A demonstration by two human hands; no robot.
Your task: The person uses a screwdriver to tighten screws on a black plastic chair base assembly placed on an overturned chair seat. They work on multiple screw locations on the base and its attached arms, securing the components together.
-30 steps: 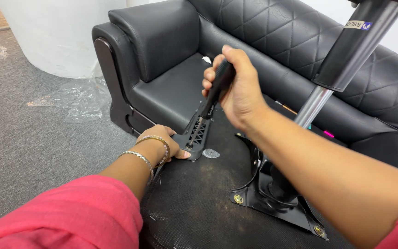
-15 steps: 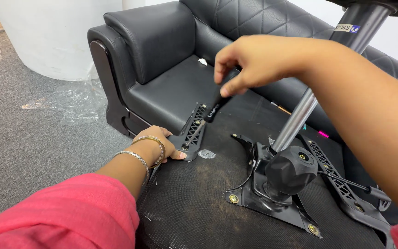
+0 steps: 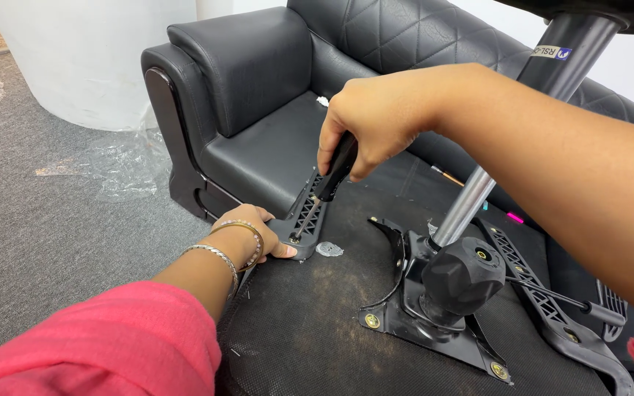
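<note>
Black-handled screwdriver (image 3: 329, 183) is gripped in closed right hand (image 3: 376, 121), tip in screw; black plastic armrest bracket (image 3: 304, 220) is pressed flat by left hand (image 3: 247, 231); black metal tilt plate (image 3: 434, 323) already bolted.

The right hand (image 3: 372, 117) is fisted, knuckles up, above the screwdriver (image 3: 329, 183) it grips, forearm stretching away to the right. The left hand (image 3: 252, 233) lies flat just left of the screwdriver's tip, two bangles on its wrist, pink sleeve behind.

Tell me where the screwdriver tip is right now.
In the head view, left of centre, the screwdriver tip sits on the black bracket, beside the left hand.
</note>
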